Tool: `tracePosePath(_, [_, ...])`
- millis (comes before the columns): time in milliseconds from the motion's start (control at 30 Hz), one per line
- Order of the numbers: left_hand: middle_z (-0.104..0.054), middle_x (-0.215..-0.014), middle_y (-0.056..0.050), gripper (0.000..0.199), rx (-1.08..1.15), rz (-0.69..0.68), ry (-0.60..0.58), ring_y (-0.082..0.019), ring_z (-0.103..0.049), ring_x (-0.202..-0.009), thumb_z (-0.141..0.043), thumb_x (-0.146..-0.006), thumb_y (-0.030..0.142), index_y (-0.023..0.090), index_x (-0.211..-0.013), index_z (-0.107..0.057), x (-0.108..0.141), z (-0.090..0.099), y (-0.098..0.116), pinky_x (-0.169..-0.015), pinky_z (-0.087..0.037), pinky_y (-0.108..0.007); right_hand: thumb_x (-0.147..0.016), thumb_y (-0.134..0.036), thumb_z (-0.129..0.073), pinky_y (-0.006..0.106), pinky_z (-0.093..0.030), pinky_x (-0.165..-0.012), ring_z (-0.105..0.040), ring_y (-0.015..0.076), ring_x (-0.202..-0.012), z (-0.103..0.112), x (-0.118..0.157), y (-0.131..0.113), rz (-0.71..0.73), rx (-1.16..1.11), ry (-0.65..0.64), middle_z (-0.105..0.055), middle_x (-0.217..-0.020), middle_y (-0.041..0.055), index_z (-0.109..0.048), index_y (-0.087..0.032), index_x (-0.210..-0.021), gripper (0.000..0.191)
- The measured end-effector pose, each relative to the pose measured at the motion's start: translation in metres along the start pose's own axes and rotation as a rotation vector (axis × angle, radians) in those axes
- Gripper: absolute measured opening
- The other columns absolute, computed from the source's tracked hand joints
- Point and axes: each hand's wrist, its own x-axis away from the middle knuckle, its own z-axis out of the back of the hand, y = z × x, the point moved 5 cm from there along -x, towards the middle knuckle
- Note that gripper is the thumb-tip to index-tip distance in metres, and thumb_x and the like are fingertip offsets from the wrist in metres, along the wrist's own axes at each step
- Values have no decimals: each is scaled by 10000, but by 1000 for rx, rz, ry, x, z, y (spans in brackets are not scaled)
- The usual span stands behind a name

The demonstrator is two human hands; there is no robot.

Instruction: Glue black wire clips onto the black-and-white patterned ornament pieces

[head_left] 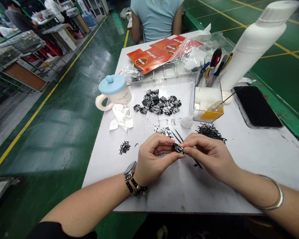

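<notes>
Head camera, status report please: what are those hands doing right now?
Left hand, right hand: both on small black part, pinched between fingertips. Heap of loose black pieces just beyond right hand.

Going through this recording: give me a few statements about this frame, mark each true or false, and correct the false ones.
1. The left hand and the right hand both pinch one small black part. True.
2. A wristwatch is on the right wrist. False: it is on the left wrist, beside a beaded bracelet; the right arm wears a metal bangle.
3. A mug with a pale blue lid stands left of the heap of black-and-silver parts. True.
4. A smartphone stands upright in the clear plastic box. False: it lies flat on the white table, right of the box.
5. A person in a pale blue shirt is at the far end of the table. True.
</notes>
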Motion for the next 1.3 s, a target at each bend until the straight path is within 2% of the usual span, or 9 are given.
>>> tracePosePath(300, [-587, -886, -31, 296, -45, -39, 31, -124, -669, -776, -791, -638, 99, 142, -889, -642, -1, 3, 0, -720, -600, -202, -880, -241, -568, 248, -466, -656, -575, 130, -739, -3, 5, -2, 9, 13, 20, -624, -800, 15, -656, -232, -873, 88])
tracePosePath(600, [-590, -885, -42, 313, -83, -95, 16, -135, -657, -767, -795, -628, 96, 142, -901, -649, -3, 4, 2, -713, -609, -236, -874, -251, -581, 241, -463, -664, -576, 127, -732, -4, 4, 1, -49, -9, 51, -629, -783, 14, -660, -224, -848, 88])
tracePosePath(800, [-587, -887, -32, 315, 19, -39, -21, -131, -668, -761, -788, -633, 84, 142, -909, -647, -3, 1, -1, -728, -607, -236, -864, -295, -598, 266, -446, -671, -561, 139, -735, -1, -1, 3, -24, 31, 14, -619, -784, 18, -654, -221, -843, 94])
tracePosePath(1300, [-582, -901, -28, 335, 80, -49, -86, -119, -665, -780, -773, -635, 37, 145, -930, -658, -4, -2, 2, -739, -600, -219, -898, -299, -551, 282, -439, -707, -541, 145, -774, -2, -1, 2, 21, 1, -60, -575, -825, 23, -609, -233, -870, 92])
